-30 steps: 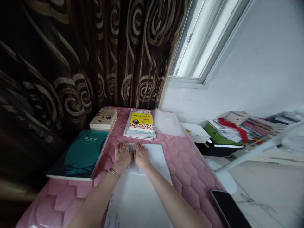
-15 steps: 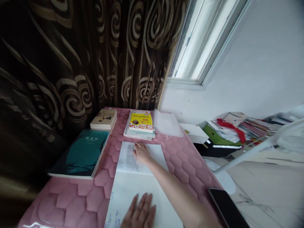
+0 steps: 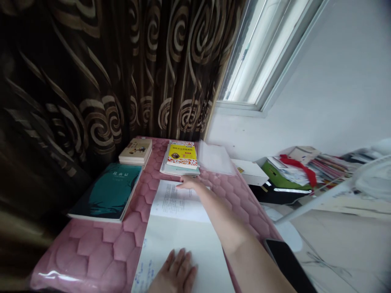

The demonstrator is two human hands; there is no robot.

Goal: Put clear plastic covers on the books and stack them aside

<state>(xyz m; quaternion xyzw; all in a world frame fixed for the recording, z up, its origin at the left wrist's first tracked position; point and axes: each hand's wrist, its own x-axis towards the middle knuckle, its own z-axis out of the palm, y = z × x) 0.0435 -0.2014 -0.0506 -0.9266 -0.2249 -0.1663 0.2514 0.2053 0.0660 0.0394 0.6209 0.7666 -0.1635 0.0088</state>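
A large white sheet [image 3: 183, 240] lies along the pink quilted table [image 3: 100, 244], its far end folded over to show printed text. My left hand [image 3: 175, 272] lies flat and open on the near part of the sheet. My right hand [image 3: 188, 183] reaches to the sheet's far edge, fingers stretched, touching the paper just below a stack of books with a yellow cover [image 3: 181, 158].
A teal book [image 3: 106, 193] lies at the left, a small stack of beige books [image 3: 136, 150] behind it. A clear plastic sleeve [image 3: 215, 158] lies at the back right. A black phone [image 3: 287, 266] sits at the table's right edge. Dark curtain behind; cluttered shelf at right.
My left hand drew back from the far fold to the near part of the sheet. My right hand slid farther, up to the sheet's far edge.
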